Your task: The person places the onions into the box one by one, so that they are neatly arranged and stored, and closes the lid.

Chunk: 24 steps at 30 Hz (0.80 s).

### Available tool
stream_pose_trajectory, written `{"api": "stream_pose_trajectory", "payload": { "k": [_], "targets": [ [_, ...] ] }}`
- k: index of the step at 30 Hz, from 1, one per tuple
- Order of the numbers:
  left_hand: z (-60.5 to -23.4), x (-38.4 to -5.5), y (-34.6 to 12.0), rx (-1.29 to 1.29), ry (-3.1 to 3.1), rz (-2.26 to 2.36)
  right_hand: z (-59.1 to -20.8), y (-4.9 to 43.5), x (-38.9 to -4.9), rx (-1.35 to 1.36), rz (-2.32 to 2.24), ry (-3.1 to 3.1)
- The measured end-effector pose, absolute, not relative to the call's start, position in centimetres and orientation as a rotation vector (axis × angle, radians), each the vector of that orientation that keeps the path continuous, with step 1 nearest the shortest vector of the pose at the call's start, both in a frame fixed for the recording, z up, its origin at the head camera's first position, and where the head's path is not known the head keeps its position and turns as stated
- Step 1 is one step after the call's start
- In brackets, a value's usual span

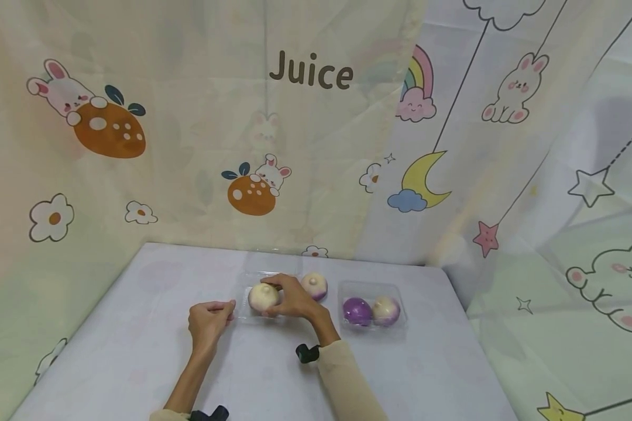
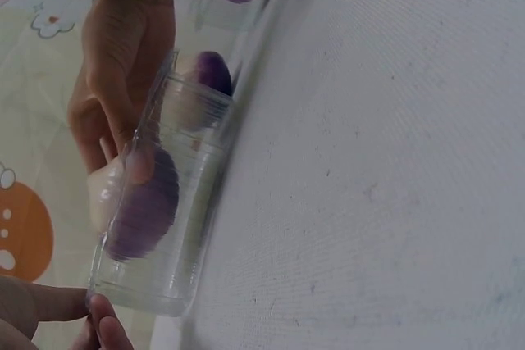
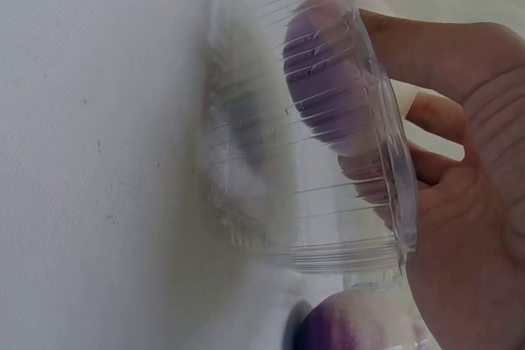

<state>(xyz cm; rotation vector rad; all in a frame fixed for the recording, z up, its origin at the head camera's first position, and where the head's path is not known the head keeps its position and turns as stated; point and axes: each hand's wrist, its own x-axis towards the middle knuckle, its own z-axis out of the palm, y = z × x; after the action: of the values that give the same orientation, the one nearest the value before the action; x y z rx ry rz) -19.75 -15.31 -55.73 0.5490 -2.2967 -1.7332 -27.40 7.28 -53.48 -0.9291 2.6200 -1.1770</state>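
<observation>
My right hand (image 1: 296, 299) grips a purple-and-white onion (image 1: 263, 297), pale end up, with thumb and fingers on its sides. This onion is inside a clear plastic box (image 2: 193, 235), and its purple underside shows through the ribbed wall in both wrist views, above the box's floor. At the box's left side, my left hand (image 1: 208, 323) pinches the rim between thumb and fingers. Just beyond the right hand, a second onion (image 1: 314, 285) sits on the table outside the box.
Right of my hands, another clear box (image 1: 374, 286) holds a purple onion (image 1: 357, 311) and a pale-topped onion (image 1: 386, 310). Behind the white table (image 1: 432, 362) hangs a printed cloth (image 1: 189, 128). A clear lid stands up at the back of the nearer box.
</observation>
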Motion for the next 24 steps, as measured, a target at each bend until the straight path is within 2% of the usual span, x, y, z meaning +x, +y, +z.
{"api": "stream_pose_trajectory", "payload": {
  "k": [24],
  "targets": [
    [-55.54,-19.82,-15.33,0.564,-2.311,-1.744,-53.39,6.39,-28.07,-0.978,-1.041,2.61]
  ]
}}
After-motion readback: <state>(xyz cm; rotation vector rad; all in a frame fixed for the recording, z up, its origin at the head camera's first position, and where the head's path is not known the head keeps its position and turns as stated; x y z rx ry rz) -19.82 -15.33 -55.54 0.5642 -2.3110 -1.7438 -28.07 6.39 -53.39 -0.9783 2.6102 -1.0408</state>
